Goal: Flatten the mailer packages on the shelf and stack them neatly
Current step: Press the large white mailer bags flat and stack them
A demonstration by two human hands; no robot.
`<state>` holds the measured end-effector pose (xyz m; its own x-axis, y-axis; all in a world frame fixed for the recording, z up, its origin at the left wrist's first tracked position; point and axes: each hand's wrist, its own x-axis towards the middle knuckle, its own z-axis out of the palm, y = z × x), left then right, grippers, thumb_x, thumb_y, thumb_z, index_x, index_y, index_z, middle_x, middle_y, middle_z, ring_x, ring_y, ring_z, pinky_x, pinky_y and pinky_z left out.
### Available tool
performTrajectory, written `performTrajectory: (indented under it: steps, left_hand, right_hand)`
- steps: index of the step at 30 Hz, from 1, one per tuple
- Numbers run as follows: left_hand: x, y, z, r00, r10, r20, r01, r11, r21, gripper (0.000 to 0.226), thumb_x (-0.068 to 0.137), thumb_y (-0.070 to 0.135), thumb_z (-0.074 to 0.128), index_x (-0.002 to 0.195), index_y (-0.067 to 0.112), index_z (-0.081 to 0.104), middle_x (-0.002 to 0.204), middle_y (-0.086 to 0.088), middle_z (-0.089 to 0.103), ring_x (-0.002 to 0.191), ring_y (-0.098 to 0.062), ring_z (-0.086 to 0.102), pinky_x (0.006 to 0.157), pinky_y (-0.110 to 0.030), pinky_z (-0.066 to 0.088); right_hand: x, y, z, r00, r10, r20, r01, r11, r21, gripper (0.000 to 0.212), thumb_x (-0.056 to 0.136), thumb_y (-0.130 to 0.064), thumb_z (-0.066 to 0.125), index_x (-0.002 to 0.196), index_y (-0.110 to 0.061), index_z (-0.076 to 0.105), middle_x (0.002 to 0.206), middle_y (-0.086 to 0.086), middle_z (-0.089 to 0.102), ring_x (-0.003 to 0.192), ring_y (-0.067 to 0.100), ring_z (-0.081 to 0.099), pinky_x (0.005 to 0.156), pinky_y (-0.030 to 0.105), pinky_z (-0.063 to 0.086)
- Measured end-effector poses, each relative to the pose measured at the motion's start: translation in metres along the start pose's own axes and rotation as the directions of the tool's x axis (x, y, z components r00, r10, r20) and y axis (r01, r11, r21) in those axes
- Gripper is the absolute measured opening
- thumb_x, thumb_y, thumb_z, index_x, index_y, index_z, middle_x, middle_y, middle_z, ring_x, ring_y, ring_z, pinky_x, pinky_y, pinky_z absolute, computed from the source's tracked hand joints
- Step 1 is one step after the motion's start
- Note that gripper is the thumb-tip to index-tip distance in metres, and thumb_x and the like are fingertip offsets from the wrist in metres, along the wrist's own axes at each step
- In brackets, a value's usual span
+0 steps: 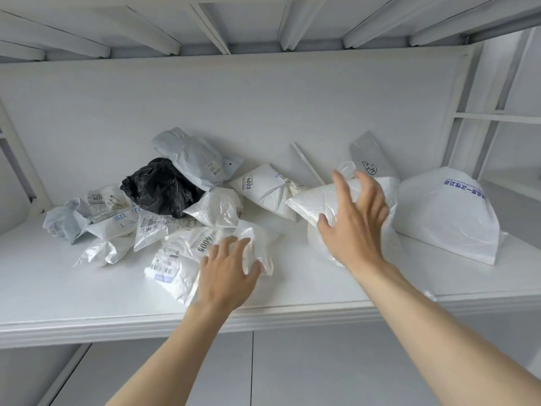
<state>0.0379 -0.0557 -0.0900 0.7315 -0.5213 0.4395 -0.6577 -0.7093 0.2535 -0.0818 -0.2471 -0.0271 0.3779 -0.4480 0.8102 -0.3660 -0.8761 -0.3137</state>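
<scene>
Head view: the job is looking barely begun. Crumpled mailers [164, 218] are lying heaped centre-left on the shelf [292, 300], none stacked. The left hand [227, 273] is pressing one with fingers spread; the right hand [355, 218], fingers splayed, is touching a white padded mailer [314, 202]

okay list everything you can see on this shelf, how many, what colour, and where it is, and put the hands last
crumpled mailers: several, white and grey, heap on left
black bag: one, black, back of the heap
labelled mailer: one, white, centre back
grey mailer: one, leaning on back wall
printed bag: one, white with blue print, right
shelf: one, white
left hand: on a white mailer, front
right hand: fingers spread over a white mailer
</scene>
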Motion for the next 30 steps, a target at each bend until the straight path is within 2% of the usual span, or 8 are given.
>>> performTrajectory:
  steps: [4,7,9,12,15,19,24,30]
  left_hand:
    - [-0.013,-0.017,-0.007,0.988,0.047,-0.148,-0.025,0.988,0.153,0.056,0.082,0.060,0.037,0.134,0.041,0.048,0.151,-0.001,0.033,0.141,-0.025,0.023,0.103,-0.058,0.026]
    - [-0.018,-0.033,-0.003,0.991,-0.114,0.070,0.096,0.969,0.227,0.068,0.087,0.076,0.024,0.146,0.057,-0.003,0.162,0.003,-0.018,0.148,-0.027,-0.021,0.107,-0.073,0.002]
    - [-0.019,-0.040,0.002,0.972,-0.179,0.153,0.136,0.957,0.256,0.072,0.083,0.082,0.014,0.143,0.057,-0.019,0.158,0.004,-0.031,0.145,-0.028,-0.030,0.105,-0.076,-0.003]
    - [-0.021,-0.033,0.004,0.998,0.012,0.055,-0.027,0.956,0.292,0.073,0.085,0.081,0.022,0.150,0.053,0.006,0.164,-0.001,-0.004,0.150,-0.029,-0.009,0.107,-0.072,-0.005]
    - [-0.016,-0.012,0.007,0.980,0.200,-0.002,-0.190,0.930,0.316,0.065,0.086,0.067,0.038,0.146,0.041,0.038,0.161,-0.003,0.024,0.149,-0.028,0.013,0.112,-0.063,0.008]
    - [-0.007,0.006,0.015,0.978,0.177,0.112,-0.204,0.929,0.310,0.053,0.079,0.052,0.046,0.128,0.032,0.050,0.146,-0.004,0.050,0.142,-0.029,0.035,0.100,-0.060,0.039]
    - [0.000,-0.011,0.009,0.980,0.027,0.196,-0.088,0.946,0.313,0.046,0.098,0.038,0.038,0.142,0.042,0.028,0.164,0.001,-0.001,0.150,-0.025,-0.014,0.117,-0.055,0.004]
    - [0.012,-0.029,-0.019,0.969,-0.092,0.227,0.026,0.960,0.278,0.040,0.096,0.036,0.040,0.134,0.044,0.046,0.164,0.000,0.004,0.150,-0.023,-0.011,0.117,-0.052,0.007]
  right_hand:
    - [0.002,0.035,-0.006,0.943,0.303,0.139,-0.307,0.952,0.012,0.113,0.065,-0.048,0.083,0.152,-0.031,0.013,0.155,0.011,0.011,0.142,0.039,0.016,0.109,0.053,0.022]
    - [-0.008,0.052,-0.006,0.760,0.514,0.398,-0.625,0.746,0.230,0.126,0.058,-0.051,0.086,0.148,-0.041,-0.001,0.153,0.009,0.023,0.136,0.033,0.035,0.108,0.050,0.034]
    - [-0.019,0.052,-0.002,0.647,0.497,0.578,-0.737,0.601,0.309,0.128,0.053,-0.050,0.087,0.147,-0.043,0.000,0.147,0.003,0.039,0.127,0.029,0.048,0.097,0.048,0.049]
    - [-0.030,0.043,0.009,0.611,0.419,0.672,-0.693,0.692,0.199,0.119,0.055,-0.045,0.082,0.146,-0.039,0.007,0.132,-0.004,0.054,0.114,0.024,0.058,0.090,0.045,0.053]
    - [-0.035,0.030,0.019,0.569,0.357,0.741,-0.619,0.779,0.099,0.078,0.069,-0.029,0.076,0.134,-0.024,0.034,0.102,-0.005,0.061,0.096,0.021,0.061,0.086,0.036,0.050]
    - [-0.037,0.024,0.017,0.547,0.289,0.786,-0.531,0.845,0.059,0.051,0.074,-0.027,0.069,0.118,-0.021,0.042,0.097,-0.005,0.057,0.095,0.021,0.061,0.076,0.030,0.047]
    - [-0.038,0.033,0.005,0.540,0.196,0.818,-0.440,0.895,0.075,0.045,0.086,-0.026,0.062,0.126,-0.025,0.041,0.105,-0.006,0.061,0.097,0.018,0.059,0.079,0.028,0.043]
    - [-0.042,0.042,0.001,0.499,0.121,0.858,-0.387,0.917,0.096,0.024,0.089,-0.022,0.051,0.113,-0.023,0.051,0.103,0.000,0.063,0.091,0.014,0.061,0.078,0.028,0.046]
